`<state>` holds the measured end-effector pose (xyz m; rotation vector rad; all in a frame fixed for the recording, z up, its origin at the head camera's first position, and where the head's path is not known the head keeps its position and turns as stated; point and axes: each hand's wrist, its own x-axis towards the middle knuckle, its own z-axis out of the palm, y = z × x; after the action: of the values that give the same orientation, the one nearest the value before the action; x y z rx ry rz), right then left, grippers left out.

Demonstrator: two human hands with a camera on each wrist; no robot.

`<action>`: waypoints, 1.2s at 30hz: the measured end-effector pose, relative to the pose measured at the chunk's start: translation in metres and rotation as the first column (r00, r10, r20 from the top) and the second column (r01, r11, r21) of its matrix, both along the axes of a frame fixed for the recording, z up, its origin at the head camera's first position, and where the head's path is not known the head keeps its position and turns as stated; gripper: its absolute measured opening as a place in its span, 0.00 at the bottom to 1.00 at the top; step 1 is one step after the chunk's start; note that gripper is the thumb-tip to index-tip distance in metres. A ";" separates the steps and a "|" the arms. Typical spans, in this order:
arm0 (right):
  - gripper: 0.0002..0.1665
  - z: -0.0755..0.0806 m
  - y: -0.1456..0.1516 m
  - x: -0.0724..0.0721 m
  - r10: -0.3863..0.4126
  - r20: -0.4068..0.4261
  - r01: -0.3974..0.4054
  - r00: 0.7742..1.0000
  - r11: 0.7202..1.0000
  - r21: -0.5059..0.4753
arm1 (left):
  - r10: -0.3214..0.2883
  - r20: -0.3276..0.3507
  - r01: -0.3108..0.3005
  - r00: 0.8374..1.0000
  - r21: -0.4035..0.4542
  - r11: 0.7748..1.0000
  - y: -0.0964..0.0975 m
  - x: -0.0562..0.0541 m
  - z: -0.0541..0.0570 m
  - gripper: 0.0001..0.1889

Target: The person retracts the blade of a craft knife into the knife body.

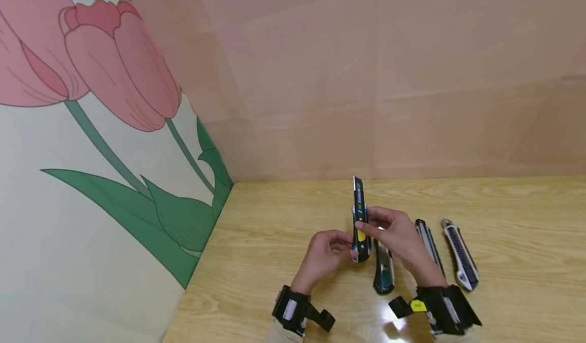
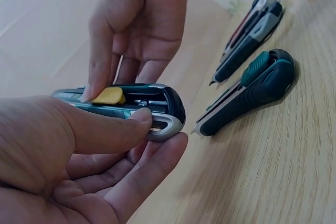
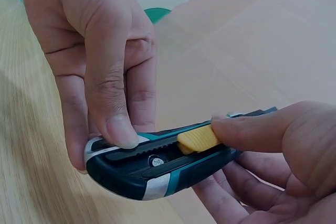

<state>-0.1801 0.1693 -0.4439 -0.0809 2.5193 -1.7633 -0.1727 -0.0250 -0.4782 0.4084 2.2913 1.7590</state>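
Observation:
Both hands hold a black, teal and silver utility knife (image 1: 361, 231) upright above the table in the head view. A dark strip with a silver edge stands out at its top. My left hand (image 1: 322, 255) pinches the butt end between thumb and fingers. With its thumb against the yellow slider (image 3: 199, 139), my right hand (image 1: 405, 238) grips the knife from the other side, its fingers behind the body. A dark green utility knife (image 1: 384, 270) lies on the table just below the hands, its upper part partly covered by the right hand.
Right of the hands lie a black and grey utility knife (image 1: 428, 241), partly behind the right wrist, and a silver and dark utility knife (image 1: 461, 255). The wooden table (image 1: 256, 282) meets a pinkish wall covering (image 1: 297, 129) behind and a tulip-printed panel (image 1: 114, 231) at left.

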 end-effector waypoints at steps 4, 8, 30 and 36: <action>0.27 0.002 0.001 0.001 -0.003 0.015 0.003 1.000 1.000 -0.007 | -0.004 -0.003 0.004 1.000 0.003 1.000 0.001 0.000 0.000 0.08; 0.25 0.003 0.001 0.001 0.000 0.024 0.000 1.000 1.000 0.005 | 0.001 -0.002 -0.001 1.000 0.010 1.000 0.002 0.001 -0.001 0.08; 0.21 0.003 -0.003 0.005 -0.016 0.035 0.015 0.999 0.999 0.030 | -0.016 -0.004 0.016 1.000 0.006 1.000 -0.002 0.002 -0.002 0.08; 0.21 0.004 -0.003 0.006 -0.008 0.023 0.007 1.000 0.999 0.034 | -0.011 -0.002 0.011 1.000 0.011 1.000 -0.001 0.002 -0.001 0.08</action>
<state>-0.1744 0.1662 -0.4401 -0.0489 2.5351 -1.7134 -0.1703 -0.0263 -0.4795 0.4240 2.2779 1.7673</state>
